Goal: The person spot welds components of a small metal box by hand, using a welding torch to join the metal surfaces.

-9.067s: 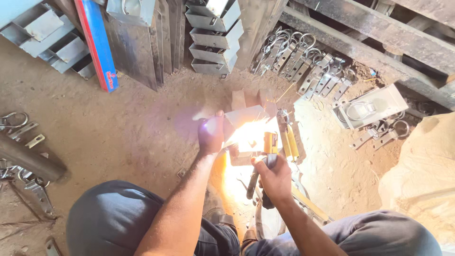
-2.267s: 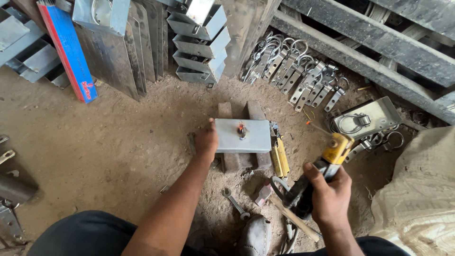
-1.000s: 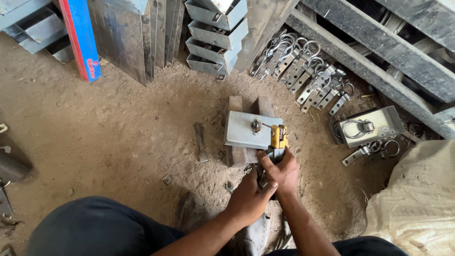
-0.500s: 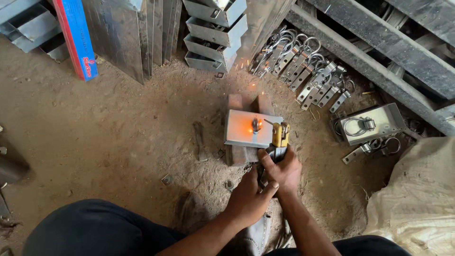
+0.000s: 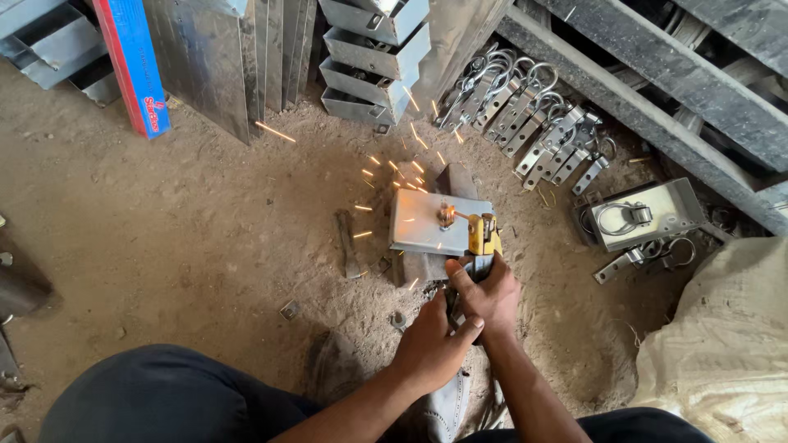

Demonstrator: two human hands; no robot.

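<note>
The yellow welding holder [image 5: 483, 238] sits clamped in both our hands, right hand [image 5: 490, 294] and left hand [image 5: 432, 347], sparking against the small metal plate [image 5: 427, 226] on the dirt floor [image 5: 180, 246].

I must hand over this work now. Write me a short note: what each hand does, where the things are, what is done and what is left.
Both hands grip the handle of the yellow welding holder: right hand higher, left hand beneath it.
The holder's tip is at the small fitting on the flat metal plate, which rests on blocks on the dirt floor. Sparks fly from that point.
Done: fitting placed on the plate, weld under way.
Left: the weld is not finished. A row of ring fittings lies behind the plate, and a box with a ring to the right.
</note>
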